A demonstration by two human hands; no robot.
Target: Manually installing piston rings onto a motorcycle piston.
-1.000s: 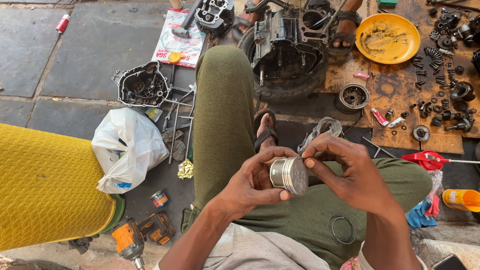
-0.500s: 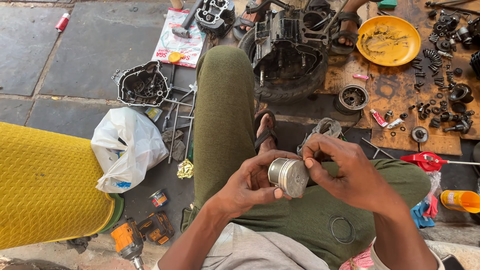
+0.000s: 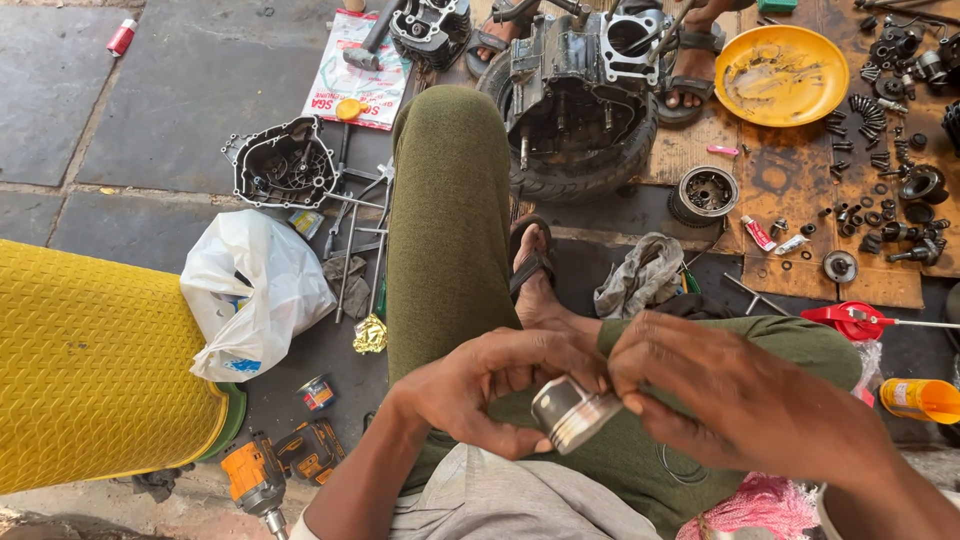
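Head view: both hands meet over the olive-trousered lap, holding a silvery metal piston (image 3: 572, 412). Left hand (image 3: 490, 390) curls its fingers around the piston's side; right hand (image 3: 730, 395) pinches its rim with thumb and fingertips. Beyond the piston stands a dark engine block (image 3: 585, 95) on a tyre; far right of it a yellow bowl (image 3: 782, 75); left of the piston a white plastic bag (image 3: 255, 290).

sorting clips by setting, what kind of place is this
Most likely a roadside or open-floor motorcycle repair spot. The person sits on stone paving by a stripped engine block, with loose bolts and gears on cardboard, both hands holding a metal piston.
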